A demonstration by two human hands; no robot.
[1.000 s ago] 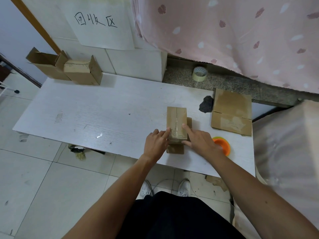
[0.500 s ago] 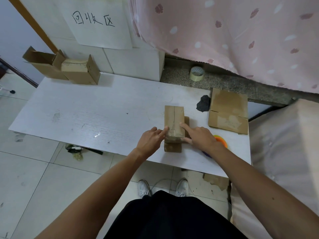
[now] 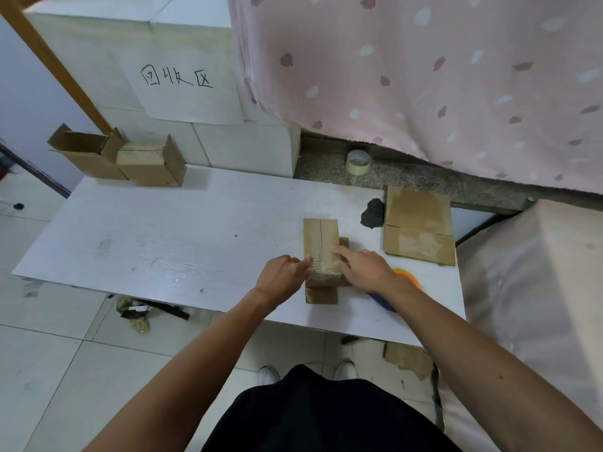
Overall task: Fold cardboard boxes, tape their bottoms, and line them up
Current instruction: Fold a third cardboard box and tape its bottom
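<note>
Barely shifted, left hand (image 3: 280, 279) and right hand (image 3: 370, 271) press straight fingers, clasping nothing, on the cardboard box (image 3: 321, 238) near the table's (image 3: 163, 243) front edge; light and crushable, it looks best held by its sides.

You get soft, even and fairly dim light with no hard glare: the pink curtain (image 3: 424, 76) at the upper right is the brightest area, and the white table (image 3: 163, 239) gives back only a dull sheen. Shadows stay weak and blurred at the edges, the clearest being a pale one on the table just right of the folded boxes (image 3: 130, 161) at the far left corner. Your wide lens bows straight lines toward the frame edges, and the whole picture is slightly soft, with the fingertips of your left hand (image 3: 280, 275) a little smeared.
</note>
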